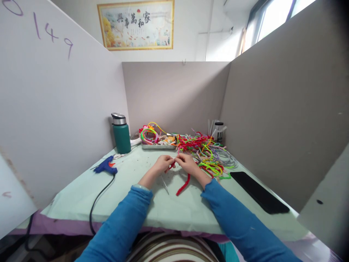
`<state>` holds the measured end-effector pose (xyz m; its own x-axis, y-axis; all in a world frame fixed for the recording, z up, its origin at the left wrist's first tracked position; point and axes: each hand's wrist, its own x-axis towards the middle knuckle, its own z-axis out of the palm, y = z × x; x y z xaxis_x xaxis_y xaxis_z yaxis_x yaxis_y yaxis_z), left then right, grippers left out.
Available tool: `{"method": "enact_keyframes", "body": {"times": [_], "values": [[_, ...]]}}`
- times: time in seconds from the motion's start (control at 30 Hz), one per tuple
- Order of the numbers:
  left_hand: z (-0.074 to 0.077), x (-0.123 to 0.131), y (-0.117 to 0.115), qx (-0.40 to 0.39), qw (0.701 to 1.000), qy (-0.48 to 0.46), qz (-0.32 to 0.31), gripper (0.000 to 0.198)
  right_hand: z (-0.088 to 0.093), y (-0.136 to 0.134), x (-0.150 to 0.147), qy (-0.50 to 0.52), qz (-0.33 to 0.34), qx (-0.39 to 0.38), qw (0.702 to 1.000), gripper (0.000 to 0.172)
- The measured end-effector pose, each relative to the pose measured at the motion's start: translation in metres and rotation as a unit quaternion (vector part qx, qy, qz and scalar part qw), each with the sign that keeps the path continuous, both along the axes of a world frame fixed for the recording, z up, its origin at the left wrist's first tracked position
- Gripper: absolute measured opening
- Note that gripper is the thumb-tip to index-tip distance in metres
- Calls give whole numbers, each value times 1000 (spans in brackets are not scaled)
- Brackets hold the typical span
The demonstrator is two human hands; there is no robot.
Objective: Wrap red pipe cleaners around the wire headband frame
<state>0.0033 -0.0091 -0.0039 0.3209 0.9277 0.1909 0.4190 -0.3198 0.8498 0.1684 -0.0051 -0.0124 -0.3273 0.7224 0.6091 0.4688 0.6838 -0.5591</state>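
Red pipe cleaner (171, 166) sits pinched in the closed fingers of a worker's left hand (164, 163); the right hand (187, 163) meets it fingertip to fingertip, its exact hold hidden, seemingly for steadiness. Beyond the fingers, a tangled pile (203, 147) lies presumably for easy reach; to their left, a glue gun (105, 166) rests apart.

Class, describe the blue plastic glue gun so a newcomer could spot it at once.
On the pale green-covered table, find the green cylindrical bottle with a silver top at left. Nearer the viewer lies the blue plastic glue gun, set apart by its orange trigger and black cord.
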Motion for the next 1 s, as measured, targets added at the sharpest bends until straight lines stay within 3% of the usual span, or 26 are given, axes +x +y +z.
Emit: {"method": "enact_keyframes", "body": {"times": [0.4,0.63,0.83,1.0], "values": [[6,0,-8,-64,998,-24,-14,41,1,-1,0,-7,-4,12,1000,18],[5,2,-5,-61,998,-11,8,30,1,-1,0,-4,11,13,1000,17],[2,1,-4,23,998,41,34,17,1,-1,-1,-11,15,15,1000,17],[0,0,-1,72,994,73,48,19,2,-2,-1,-9,15,13,1000,16]]}}
